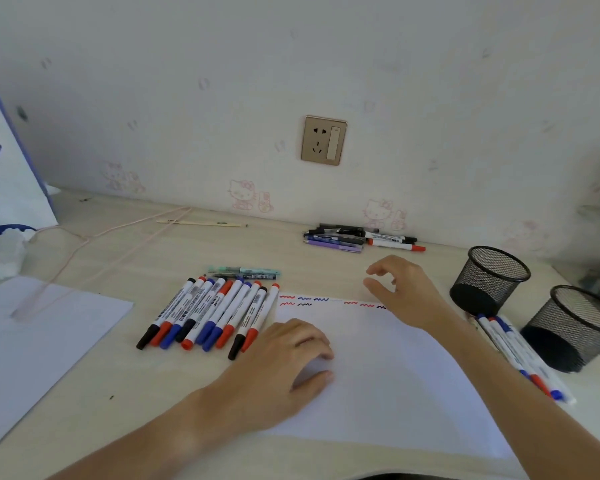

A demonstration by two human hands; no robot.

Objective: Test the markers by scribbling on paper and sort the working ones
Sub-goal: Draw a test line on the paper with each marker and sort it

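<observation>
Two empty, loosely open hands: left hand on paper, right hand beside mesh cups.

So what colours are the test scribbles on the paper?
Red, blue and black scribbles along the paper's far edge, head view.

left hand flat on paper, right hand empty above it

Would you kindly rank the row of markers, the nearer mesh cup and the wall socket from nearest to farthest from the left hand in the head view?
From the left hand:
1. Row of markers, just to its left.
2. Nearer mesh cup, far right.
3. Wall socket, up on the wall.
</observation>
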